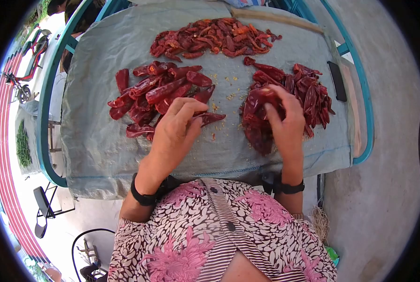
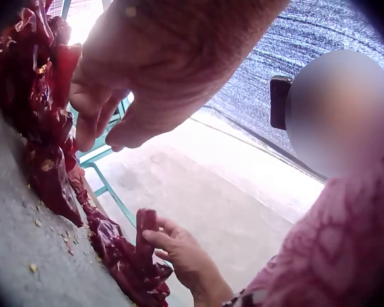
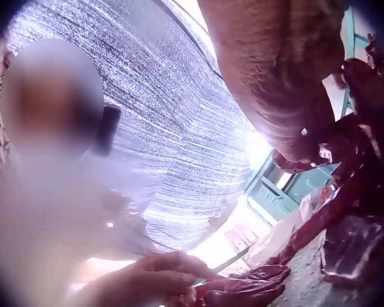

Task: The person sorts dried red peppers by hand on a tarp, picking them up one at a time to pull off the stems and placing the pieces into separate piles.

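Observation:
My left hand [image 1: 175,127] hovers over the near right edge of a pile of large dried red chili peppers [image 1: 165,89], its fingers loosely bent. One chili pepper [image 1: 212,118] points right from beside the thumb. In the left wrist view these fingers [image 2: 86,131] hang beside the chilies, with a gap showing between fingers and thumb. My right hand [image 1: 287,117] grips a dark red chili pepper [image 1: 253,101] at the left side of another chili pile [image 1: 313,96]. The left wrist view shows that chili [image 2: 146,227] upright between thumb and fingers.
A third heap of smaller, wrinkled orange-red chilies [image 1: 214,37] lies at the back. All sit on a grey-green woven sheet [image 1: 102,164] over a teal-framed table [image 1: 45,141]. Yellow seeds [image 1: 229,96] are scattered between the piles. A phone [image 1: 337,81] lies at the right edge.

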{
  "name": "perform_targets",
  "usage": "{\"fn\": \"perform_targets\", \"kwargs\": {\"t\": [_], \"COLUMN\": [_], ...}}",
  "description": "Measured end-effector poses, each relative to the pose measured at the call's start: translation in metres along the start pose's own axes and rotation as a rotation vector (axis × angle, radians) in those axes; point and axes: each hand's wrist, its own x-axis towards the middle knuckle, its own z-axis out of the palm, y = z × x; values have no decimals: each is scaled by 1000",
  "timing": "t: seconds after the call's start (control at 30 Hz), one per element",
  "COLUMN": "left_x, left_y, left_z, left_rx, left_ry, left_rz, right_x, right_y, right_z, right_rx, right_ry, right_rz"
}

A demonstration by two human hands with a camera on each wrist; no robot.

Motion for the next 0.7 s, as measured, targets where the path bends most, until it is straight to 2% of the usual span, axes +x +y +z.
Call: {"fn": "perform_targets", "kwargs": {"t": [0.03,0.13,0.23,0.33,0.43,0.7], "left_x": [1,5,4,3,3,-1], "left_y": [5,19,16,6,11,-2], "left_z": [1,6,6,12,12,14], "left_rx": [-42,-259,-300,-248,-329,-218], "left_ry": [-15,-25,-89,-36,-63,-48], "left_rz": [-18,-137,-94,36,-94,-114], "right_x": [0,-4,-8,-6,-7,-9], "right_y": [-9,-27,-36,-33,-26,-20], "right_z": [4,20,32,36,40,45], "right_rx": [0,218,356,312,313,238], "right_ry": [-21,-136,-210,-231,-275,-337], "right_rz": [-110,-164,-70,-182,-203,-231]}}
